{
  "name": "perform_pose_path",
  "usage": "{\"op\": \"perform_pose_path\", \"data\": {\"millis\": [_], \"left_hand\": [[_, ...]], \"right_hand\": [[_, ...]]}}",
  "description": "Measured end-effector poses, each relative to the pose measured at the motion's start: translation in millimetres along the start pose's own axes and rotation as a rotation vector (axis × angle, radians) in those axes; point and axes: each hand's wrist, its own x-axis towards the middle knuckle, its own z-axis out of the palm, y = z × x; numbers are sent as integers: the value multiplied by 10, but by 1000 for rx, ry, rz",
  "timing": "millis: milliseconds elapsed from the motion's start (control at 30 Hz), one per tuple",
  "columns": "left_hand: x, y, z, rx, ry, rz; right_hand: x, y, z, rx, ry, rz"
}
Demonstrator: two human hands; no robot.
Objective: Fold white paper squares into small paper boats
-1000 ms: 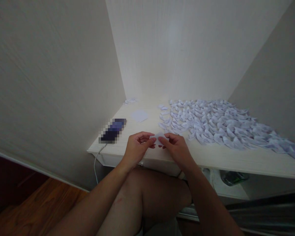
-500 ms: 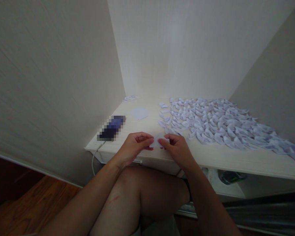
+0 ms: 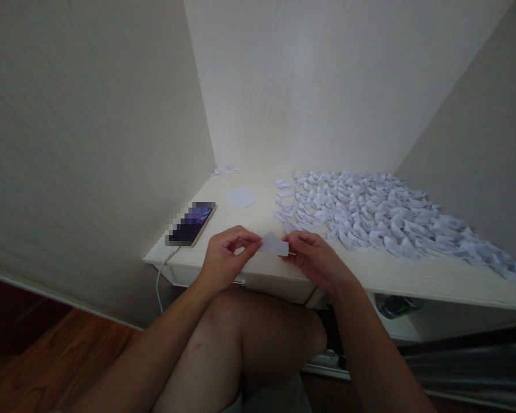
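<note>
A small white sheet of paper (image 3: 273, 244) is stretched between my two hands, just above the front edge of the desk. My left hand (image 3: 232, 249) pinches its left corner between thumb and forefinger. On the other side, my right hand (image 3: 309, 252) grips the right end, with the thumb on top and some fingers hidden behind. Beyond my hands lies a flat stack of white paper squares (image 3: 241, 197). Many folded white paper pieces (image 3: 361, 212) cover the right half of the desk.
A phone (image 3: 191, 223) with a white cable (image 3: 159, 281) lies at the desk's left edge. Small white scraps (image 3: 225, 171) sit in the back left corner. Walls enclose the desk (image 3: 258, 218). Under it, a dark can or bottle (image 3: 398, 306) rests on a shelf; my crossed legs are below.
My hands have moved apart, so more of the paper shows between them. The left hand has shifted left, and the right-hand fingers have changed position. The view has shifted slightly.
</note>
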Motion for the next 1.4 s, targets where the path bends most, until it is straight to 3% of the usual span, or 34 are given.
{"op": "perform_pose_path", "data": {"millis": [333,600,767,1100,1267,1400], "left_hand": [[-30,38,-73,233,-76,255],[-42,12,-73,272,-133,191],[-37,-13,-102,280,-220,162],[-116,-57,-184,353,-318,256],[-130,-31,-165,369,-282,305],[-120,-39,-160,361,-226,350]], "right_hand": [[12,-58,-5,-100,-76,50],[4,14,90,-448,72,-134],[4,40,113,-453,89,-128],[32,-54,41,-393,8,-65],[13,-70,30,-376,-61,-106],[-10,-34,-15,-412,-34,-210]]}}
